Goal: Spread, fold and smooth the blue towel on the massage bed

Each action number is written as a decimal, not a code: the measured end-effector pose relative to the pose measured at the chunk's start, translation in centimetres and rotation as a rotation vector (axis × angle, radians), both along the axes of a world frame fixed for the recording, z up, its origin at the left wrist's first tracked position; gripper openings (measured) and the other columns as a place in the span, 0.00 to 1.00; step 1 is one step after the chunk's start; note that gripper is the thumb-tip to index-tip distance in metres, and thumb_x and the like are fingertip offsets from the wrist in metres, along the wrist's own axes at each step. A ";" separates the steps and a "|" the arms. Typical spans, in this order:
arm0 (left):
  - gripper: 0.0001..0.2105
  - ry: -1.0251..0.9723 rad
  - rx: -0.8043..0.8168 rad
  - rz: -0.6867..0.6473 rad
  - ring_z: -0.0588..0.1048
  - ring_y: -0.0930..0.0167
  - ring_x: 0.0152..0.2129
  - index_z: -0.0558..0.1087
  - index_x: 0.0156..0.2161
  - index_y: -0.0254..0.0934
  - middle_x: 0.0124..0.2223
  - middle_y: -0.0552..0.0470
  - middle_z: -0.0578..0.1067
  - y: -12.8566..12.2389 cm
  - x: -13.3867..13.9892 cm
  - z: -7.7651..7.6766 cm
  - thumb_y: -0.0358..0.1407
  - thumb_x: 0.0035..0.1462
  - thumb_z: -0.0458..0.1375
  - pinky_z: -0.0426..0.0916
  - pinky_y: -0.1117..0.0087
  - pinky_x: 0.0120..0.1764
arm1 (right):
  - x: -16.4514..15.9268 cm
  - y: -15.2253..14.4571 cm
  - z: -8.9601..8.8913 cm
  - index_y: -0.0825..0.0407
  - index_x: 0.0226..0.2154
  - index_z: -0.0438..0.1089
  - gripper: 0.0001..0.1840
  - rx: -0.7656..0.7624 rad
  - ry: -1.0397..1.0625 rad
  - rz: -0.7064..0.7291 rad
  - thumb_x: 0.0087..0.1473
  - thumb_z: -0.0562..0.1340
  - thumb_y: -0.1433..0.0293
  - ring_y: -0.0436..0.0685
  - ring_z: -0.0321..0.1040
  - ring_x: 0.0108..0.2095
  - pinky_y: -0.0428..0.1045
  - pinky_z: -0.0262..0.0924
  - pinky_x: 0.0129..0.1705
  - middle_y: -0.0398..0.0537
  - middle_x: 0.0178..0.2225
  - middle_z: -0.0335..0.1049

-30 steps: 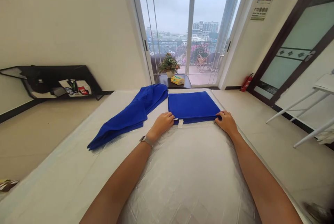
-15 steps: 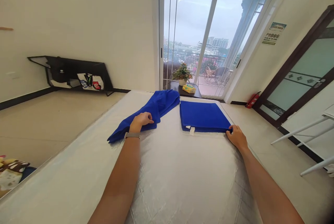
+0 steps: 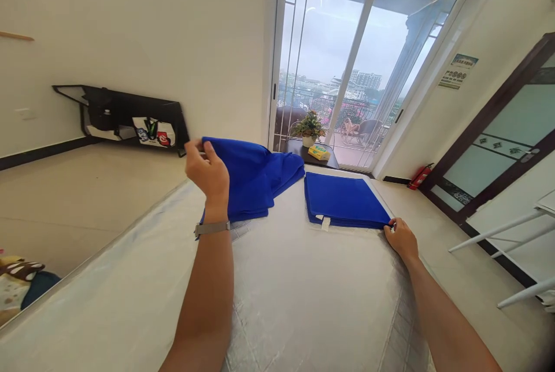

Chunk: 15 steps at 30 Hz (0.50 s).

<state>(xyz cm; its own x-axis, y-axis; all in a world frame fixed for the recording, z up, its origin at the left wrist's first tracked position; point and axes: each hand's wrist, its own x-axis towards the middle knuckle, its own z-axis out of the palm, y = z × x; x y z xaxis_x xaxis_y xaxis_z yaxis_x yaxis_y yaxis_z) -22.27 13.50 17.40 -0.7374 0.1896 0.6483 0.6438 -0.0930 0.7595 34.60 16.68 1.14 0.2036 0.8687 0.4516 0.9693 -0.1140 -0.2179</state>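
Observation:
My left hand point(image 3: 207, 168), with a watch band point(image 3: 213, 227) at the wrist, pinches the raised upper left corner of a loose blue cloth point(image 3: 247, 178). The rest of this cloth lies rumpled on a plastic-covered mattress point(image 3: 303, 297). To its right is a flat, neatly folded blue cloth point(image 3: 347, 198) with a white tag point(image 3: 325, 223) at its near edge. At the near right corner of the folded cloth, my right hand point(image 3: 402, 238) is closed with thumb and fingers on the edge.
Beyond the mattress stands a small dark table point(image 3: 303, 155) with a potted plant point(image 3: 310, 128) and a yellow tissue pack point(image 3: 319, 153). A black frame point(image 3: 130, 109) leans by the left wall. White furniture legs point(image 3: 489, 232) and a fire extinguisher point(image 3: 420, 177) are at the right.
My left hand has moved up and left, lifting a corner of the loose blue cloth and spreading it. My right hand stays at the folded cloth's corner. The view has shifted slightly.

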 end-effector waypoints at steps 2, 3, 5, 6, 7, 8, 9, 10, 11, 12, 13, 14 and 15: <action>0.06 -0.026 0.158 -0.016 0.76 0.70 0.37 0.64 0.46 0.40 0.44 0.50 0.75 -1.5 0.1 1.6 0.37 0.67 0.49 0.72 0.65 0.43 | 0.1 0.0 -0.1 0.48 0.39 0.64 0.07 0.006 0.004 -0.015 0.56 0.56 0.67 0.59 0.68 0.35 0.51 0.57 0.35 0.48 0.35 0.71; 0.05 -0.040 0.235 -0.037 0.76 0.70 0.38 0.63 0.46 0.41 0.44 0.51 0.74 -2.1 0.1 2.2 0.38 0.68 0.49 0.72 0.66 0.43 | 0.1 0.0 -0.1 0.48 0.39 0.64 0.07 0.015 0.006 -0.026 0.56 0.56 0.67 0.59 0.68 0.34 0.51 0.56 0.34 0.47 0.35 0.71; 0.05 -0.059 0.385 -0.089 0.75 0.71 0.39 0.59 0.45 0.42 0.43 0.52 0.71 -3.0 -0.2 3.0 0.40 0.69 0.47 0.72 0.67 0.41 | 0.2 -0.3 -0.1 0.48 0.38 0.64 0.06 0.045 0.010 -0.050 0.56 0.56 0.66 0.59 0.68 0.33 0.51 0.56 0.34 0.47 0.33 0.71; 0.06 -0.065 0.463 -0.100 0.74 0.72 0.40 0.57 0.45 0.43 0.43 0.52 0.69 -3.3 -0.5 3.3 0.41 0.69 0.46 0.72 0.67 0.41 | 0.1 -0.5 0.0 0.48 0.37 0.64 0.05 0.065 0.011 -0.059 0.56 0.55 0.66 0.59 0.68 0.33 0.51 0.56 0.33 0.47 0.33 0.71; 0.06 -0.065 0.536 -0.096 0.73 0.73 0.40 0.55 0.44 0.43 0.43 0.53 0.67 -3.7 -0.9 3.6 0.42 0.69 0.45 0.72 0.67 0.41 | 0.1 -0.8 0.2 0.48 0.36 0.64 0.05 0.089 0.013 -0.067 0.56 0.55 0.67 0.59 0.68 0.33 0.51 0.56 0.33 0.47 0.33 0.71; 0.07 -0.058 0.598 -0.078 0.73 0.74 0.40 0.53 0.44 0.42 0.42 0.54 0.65 -4.0 -1.3 3.9 0.42 0.69 0.43 0.73 0.68 0.42 | -0.1 -1.2 0.3 0.48 0.36 0.64 0.05 0.115 0.016 -0.069 0.56 0.55 0.67 0.59 0.69 0.33 0.51 0.57 0.33 0.47 0.33 0.71; 0.07 -0.040 0.642 -0.055 0.73 0.76 0.39 0.52 0.44 0.42 0.42 0.54 0.64 -4.4 -1.7 4.3 0.42 0.68 0.42 0.73 0.68 0.42 | -0.5 -1.7 0.5 0.48 0.35 0.64 0.05 0.142 0.021 -0.059 0.56 0.55 0.67 0.60 0.69 0.34 0.51 0.58 0.34 0.48 0.33 0.71; 0.07 -0.014 0.667 -0.033 0.72 0.77 0.39 0.51 0.43 0.42 0.41 0.55 0.63 -4.9 -2.0 4.7 0.42 0.68 0.40 0.74 0.68 0.43 | -1.2 -2.2 0.8 0.48 0.35 0.65 0.05 0.167 0.030 -0.038 0.55 0.55 0.68 0.60 0.70 0.34 0.51 0.59 0.35 0.49 0.33 0.72; 0.07 0.016 0.682 -0.017 0.72 0.77 0.40 0.50 0.43 0.42 0.41 0.55 0.62 -5.4 -2.1 5.1 0.43 0.68 0.40 0.74 0.67 0.44 | -2.2 -2.8 1.2 0.48 0.35 0.65 0.05 0.185 0.041 -0.002 0.55 0.54 0.69 0.60 0.70 0.34 0.51 0.60 0.36 0.49 0.33 0.72; 0.08 0.052 0.685 -0.017 0.72 0.77 0.42 0.50 0.44 0.42 0.42 0.55 0.61 -6.0 -1.9 5.5 0.44 0.68 0.39 0.73 0.65 0.46 | -3.7 -3.5 1.6 0.48 0.34 0.66 0.06 0.190 0.053 0.056 0.55 0.54 0.69 0.59 0.71 0.34 0.52 0.62 0.37 0.50 0.33 0.72; 0.09 0.080 0.689 -0.026 0.72 0.76 0.45 0.50 0.44 0.43 0.43 0.55 0.60 -6.7 -1.6 6.0 0.45 0.68 0.39 0.72 0.63 0.49 | -5.7 -4.3 2.1 0.48 0.34 0.67 0.07 0.181 0.065 0.139 0.55 0.54 0.70 0.59 0.71 0.34 0.52 0.63 0.39 0.50 0.33 0.72; 0.10 0.095 0.673 -0.056 0.71 0.75 0.48 0.50 0.45 0.43 0.45 0.55 0.59 -7.4 -1.1 6.4 0.46 0.68 0.39 0.70 0.61 0.52 | -8.2 -5.2 2.6 0.48 0.35 0.68 0.09 0.154 0.068 0.249 0.56 0.53 0.71 0.59 0.71 0.34 0.52 0.64 0.40 0.51 0.33 0.73; 0.12 0.100 0.642 -0.104 0.68 0.73 0.53 0.50 0.46 0.43 0.47 0.54 0.58 -8.1 -0.5 6.9 0.48 0.68 0.37 0.68 0.58 0.55 | -11.1 -6.2 3.1 0.47 0.36 0.69 0.10 0.105 0.064 0.395 0.57 0.52 0.71 0.59 0.72 0.34 0.52 0.66 0.41 0.51 0.34 0.73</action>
<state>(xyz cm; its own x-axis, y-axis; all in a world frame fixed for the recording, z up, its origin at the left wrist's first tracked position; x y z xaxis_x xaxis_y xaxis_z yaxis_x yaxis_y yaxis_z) -22.82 5.43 24.26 -0.6662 -0.1908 0.7209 0.6719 -0.5731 0.4692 23.47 10.51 4.27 -0.1053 0.8354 0.5395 0.9181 0.2902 -0.2701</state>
